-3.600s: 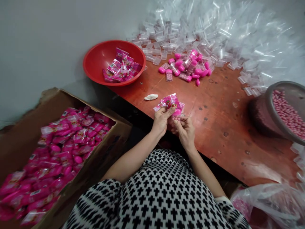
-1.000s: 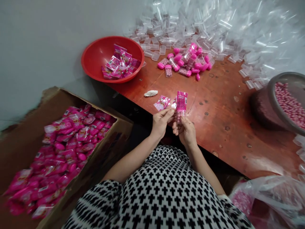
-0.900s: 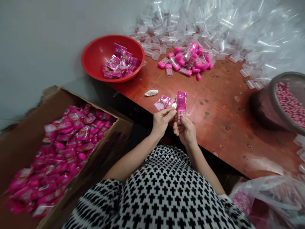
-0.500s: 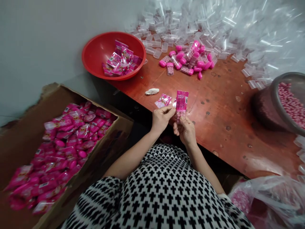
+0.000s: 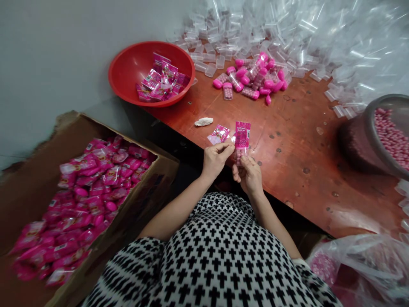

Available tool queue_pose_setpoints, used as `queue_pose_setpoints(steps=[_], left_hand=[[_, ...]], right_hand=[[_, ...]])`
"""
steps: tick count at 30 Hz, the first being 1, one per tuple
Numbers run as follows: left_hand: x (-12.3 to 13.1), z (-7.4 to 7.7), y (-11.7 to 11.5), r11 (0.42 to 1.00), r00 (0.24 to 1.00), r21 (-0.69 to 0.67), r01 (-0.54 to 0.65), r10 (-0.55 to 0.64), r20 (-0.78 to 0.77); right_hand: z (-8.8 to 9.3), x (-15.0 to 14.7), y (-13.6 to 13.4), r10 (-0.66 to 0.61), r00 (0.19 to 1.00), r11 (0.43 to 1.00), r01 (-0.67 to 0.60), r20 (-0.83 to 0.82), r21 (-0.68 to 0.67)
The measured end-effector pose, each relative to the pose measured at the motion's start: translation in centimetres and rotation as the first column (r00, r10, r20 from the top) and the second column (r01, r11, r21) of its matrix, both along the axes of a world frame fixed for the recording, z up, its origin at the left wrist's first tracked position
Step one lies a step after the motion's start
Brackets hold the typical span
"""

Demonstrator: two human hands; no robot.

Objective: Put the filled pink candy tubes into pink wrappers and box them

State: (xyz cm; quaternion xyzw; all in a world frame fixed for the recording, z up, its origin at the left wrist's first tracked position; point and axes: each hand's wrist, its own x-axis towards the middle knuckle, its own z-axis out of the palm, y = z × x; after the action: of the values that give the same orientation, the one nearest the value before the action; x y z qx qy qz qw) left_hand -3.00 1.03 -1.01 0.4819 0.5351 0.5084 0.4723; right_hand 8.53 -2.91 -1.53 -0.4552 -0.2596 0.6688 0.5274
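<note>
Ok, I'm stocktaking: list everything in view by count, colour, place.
Table: one, reddish, centre-right
Wall: one, grey, upper left
Bowl: one, red, table's left end
Bowl sachets: several, pink, inside
Box: one, brown, left
Wrapped packs: many, pink, in box
Containers: many, clear, table's back
Filled containers: many, pink, table's middle
Scrap: one, white, near front edge
Loose sachets: at least one, pink, beside scrap
Bucket: one, grey, table's right
Beads: many, pink, in bucket
Bag: one, clear, lower right
Held pack: one, pink, front centre
Garment: one, black/white, bottom centre
Left hand: one, at pack's edge
Right hand: one, holding pack
</note>
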Motion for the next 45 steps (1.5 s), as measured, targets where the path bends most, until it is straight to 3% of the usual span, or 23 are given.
queue_pose_setpoints(steps=[10,19,33,45], left_hand=[[-0.25,0.56,-0.3,0.996,0.983,0.082,-0.02,0.034,-0.178],[-0.11,0.55,-0.34,1.0,0.997,0.026,-0.015,0.017,-0.073],[-0.01,0.67,-0.15,0.997,0.985,0.071,0.017,-0.005,-0.171],[0.01,0.05,-0.29,1.0,1.0,-0.013,-0.009,0.01,0.015]], right_hand=[[-0.18,-0.03,-0.26,0.015,1.0,1.0,-0.016,0.018,0.015],[-0.27,-0.01,-0.25,-0.003,1.0,1.0,0.003,0.019,0.009],[-0.44,-0.08,-0.45,-0.02,0.999,1.0,0.019,0.041,0.021],[-0.39,-0.16,-0.27,-0.019,0.999,1.0,0.018,0.033,0.017]])
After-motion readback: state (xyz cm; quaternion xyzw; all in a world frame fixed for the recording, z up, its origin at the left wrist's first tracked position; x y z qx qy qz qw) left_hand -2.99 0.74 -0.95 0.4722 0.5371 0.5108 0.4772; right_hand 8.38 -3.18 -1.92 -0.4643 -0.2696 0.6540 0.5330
